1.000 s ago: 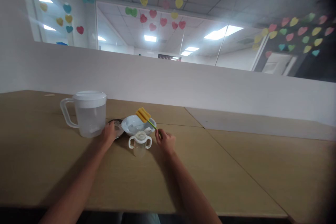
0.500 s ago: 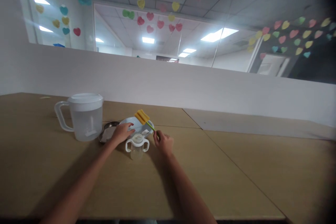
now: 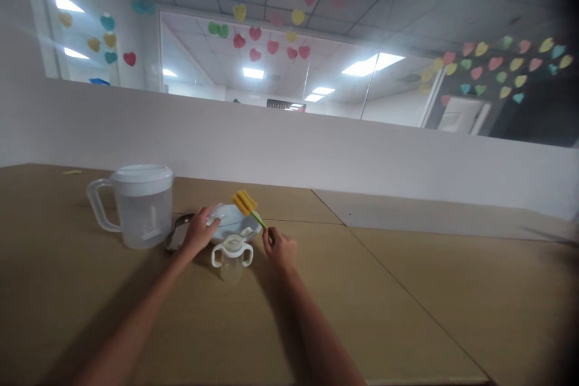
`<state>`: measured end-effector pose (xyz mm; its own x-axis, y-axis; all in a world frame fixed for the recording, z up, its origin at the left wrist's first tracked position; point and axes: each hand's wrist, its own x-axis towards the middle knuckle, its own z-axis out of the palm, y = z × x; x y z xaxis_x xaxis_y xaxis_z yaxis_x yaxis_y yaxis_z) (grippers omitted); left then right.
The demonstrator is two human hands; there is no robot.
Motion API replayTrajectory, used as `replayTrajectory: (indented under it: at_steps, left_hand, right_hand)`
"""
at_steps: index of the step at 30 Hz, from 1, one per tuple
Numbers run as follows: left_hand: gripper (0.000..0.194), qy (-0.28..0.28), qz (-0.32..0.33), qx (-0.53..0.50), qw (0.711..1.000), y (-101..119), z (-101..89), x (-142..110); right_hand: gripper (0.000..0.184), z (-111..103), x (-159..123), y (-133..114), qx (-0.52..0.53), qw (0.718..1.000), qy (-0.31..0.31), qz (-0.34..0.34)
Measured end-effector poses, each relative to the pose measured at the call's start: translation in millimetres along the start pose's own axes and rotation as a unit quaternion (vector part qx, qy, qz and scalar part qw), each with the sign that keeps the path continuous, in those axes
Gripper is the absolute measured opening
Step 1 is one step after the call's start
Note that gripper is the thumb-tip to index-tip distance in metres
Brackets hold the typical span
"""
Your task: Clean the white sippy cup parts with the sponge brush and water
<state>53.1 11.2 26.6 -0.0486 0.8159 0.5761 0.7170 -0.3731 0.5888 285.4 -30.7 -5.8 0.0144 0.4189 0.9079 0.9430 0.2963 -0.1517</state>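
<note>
My right hand [image 3: 280, 249] is closed around the green handle of a sponge brush [image 3: 245, 202], its yellow head raised over the bowl's far right side. At the left rim of a pale shallow bowl [image 3: 235, 217], my left hand [image 3: 200, 230] grips the edge, thumb on the inner side and fingers around the far side. A small white piece lies at the bowl's right. In front of the bowl stands a clear baby bottle [image 3: 232, 266] with two white handles, upright and untouched. Partly hidden behind my left hand is a dark metal dish [image 3: 178, 235].
A large translucent lidded pitcher [image 3: 145, 211] with liquid stands left of the dish, handle to the left. The wooden table [image 3: 398, 325] has seams on the right. Behind it rises a white wall [image 3: 253, 142] with windows bearing heart-shaped notes.
My left hand has moved left from over the bowl to its left rim. The brush has stayed nearly still in my right hand. The view has shifted slightly.
</note>
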Motion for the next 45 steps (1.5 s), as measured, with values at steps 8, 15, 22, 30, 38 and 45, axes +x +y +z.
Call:
replayTrajectory:
  at_steps: [8, 15, 22, 30, 38, 45]
  left_hand:
    - [0.053, 0.034, -0.109, -0.346, 0.931, -15.4, 2.8, -4.0]
    - [0.053, 0.025, -0.036, -0.356, 0.933, -4.0, 0.6, -14.1]
    - [0.045, -0.011, 0.030, -0.280, 0.960, 7.2, -2.1, -24.2]
    - [0.053, 0.026, -0.093, -0.269, 0.958, -5.1, 0.2, -19.6]
    - [0.038, 0.052, 0.126, -0.191, 0.972, 8.4, -2.1, -23.2]
    - [0.046, 0.027, 0.027, -0.248, 0.968, -1.9, -3.0, -21.4]
  right_hand:
    - [0.043, -7.5, -1.6, -4.2, 0.068, 0.990, -0.044, -0.111]
    - [0.040, -13.9, 1.9, -3.3, 0.058, 0.987, -0.039, -0.142]
    - [0.034, -12.5, -0.8, -6.2, 0.037, 0.985, -0.058, -0.158]
    - [0.027, -14.6, 0.0, -11.1, 0.027, 0.971, 0.003, -0.238]
    - [0.028, -11.2, 0.2, -2.8, 0.009, 0.978, 0.028, -0.205]
    - [0.026, -16.0, 1.0, -5.5, 0.016, 0.974, 0.032, -0.225]
